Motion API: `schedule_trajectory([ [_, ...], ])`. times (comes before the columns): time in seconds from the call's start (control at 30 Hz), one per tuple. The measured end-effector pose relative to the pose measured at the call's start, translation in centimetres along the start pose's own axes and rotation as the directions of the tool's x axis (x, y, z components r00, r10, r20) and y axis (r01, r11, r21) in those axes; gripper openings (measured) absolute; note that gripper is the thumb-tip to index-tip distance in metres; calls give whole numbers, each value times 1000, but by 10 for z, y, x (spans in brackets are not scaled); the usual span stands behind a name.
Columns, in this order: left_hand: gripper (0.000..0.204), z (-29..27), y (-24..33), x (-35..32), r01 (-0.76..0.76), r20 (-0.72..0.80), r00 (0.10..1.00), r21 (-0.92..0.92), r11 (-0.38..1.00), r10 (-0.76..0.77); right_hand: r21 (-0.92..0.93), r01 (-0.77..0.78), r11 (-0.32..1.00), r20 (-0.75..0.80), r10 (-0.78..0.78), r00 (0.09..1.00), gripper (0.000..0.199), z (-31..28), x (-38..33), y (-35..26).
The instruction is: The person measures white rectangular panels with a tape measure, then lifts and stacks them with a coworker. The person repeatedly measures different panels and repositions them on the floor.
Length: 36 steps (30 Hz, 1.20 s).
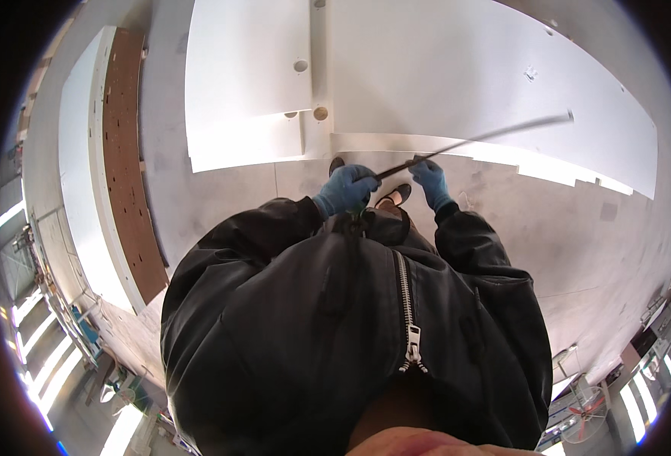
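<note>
A pale grey floor (593,251) is spread out below, its edges bowed by the lens, and bright strips of light are seen along the far rims of the room. Across the top, a wide white panel (442,68) is laid out, and to its left a second white panel (248,61) is set, pierced near its right edge by a round hole (300,66). Over on the left, a long brown board (126,152), dotted with small dark holes, is seen running beside a white board (77,144).

And now to the middle, where a thin dark strip (495,134) is being held aslant in front of the body! Its near end is gripped by the left hand (345,190), blue-gloved, fingers closed on it. A little farther along, the strip is met by the fingertips of the right hand (432,182), also gloved in blue; those fingers are drawn together at the strip, though how firmly it is pinched cannot be told. Beyond them, the strip is stretched up and rightward, its pale tip seen against the wide white panel; whether that panel is touched cannot be made out. Below, a black jacket (335,319) is worn, and between the hands a dark shoe (404,191) is glimpsed on the floor
</note>
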<state>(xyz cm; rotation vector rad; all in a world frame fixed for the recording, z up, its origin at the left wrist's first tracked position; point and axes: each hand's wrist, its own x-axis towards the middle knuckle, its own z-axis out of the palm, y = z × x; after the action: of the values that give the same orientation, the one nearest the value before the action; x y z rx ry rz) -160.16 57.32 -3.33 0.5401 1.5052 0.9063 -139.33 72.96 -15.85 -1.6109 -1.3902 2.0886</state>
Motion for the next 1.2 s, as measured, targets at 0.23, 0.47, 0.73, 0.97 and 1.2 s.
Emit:
schedule_trajectory([
  [0.23, 24, -64, -29, -19, -56, -9, 998, -80, 995, 55, 273, -222, 936, -111, 260, 959, 50, 67, 28, -58],
  [0.47, 23, -120, -35, -10, 35, -62, 997, -251, 967, -52, 451, -261, 854, -20, 301, 953, 42, 63, 40, -70],
  [0.73, 25, -148, -34, -4, 149, 63, 989, -313, 938, -136, 617, -281, 735, 25, 339, 940, 46, 62, 53, -70],
  [0.97, 24, -149, -33, 9, 126, 103, 989, -232, 964, -105, 515, -237, 824, -135, 351, 927, 48, 72, 42, -73],
  [1.2, 25, -134, -18, 13, 134, 55, 991, -215, 967, -125, 483, -192, 855, -239, 339, 910, 50, 80, 39, -66],
])
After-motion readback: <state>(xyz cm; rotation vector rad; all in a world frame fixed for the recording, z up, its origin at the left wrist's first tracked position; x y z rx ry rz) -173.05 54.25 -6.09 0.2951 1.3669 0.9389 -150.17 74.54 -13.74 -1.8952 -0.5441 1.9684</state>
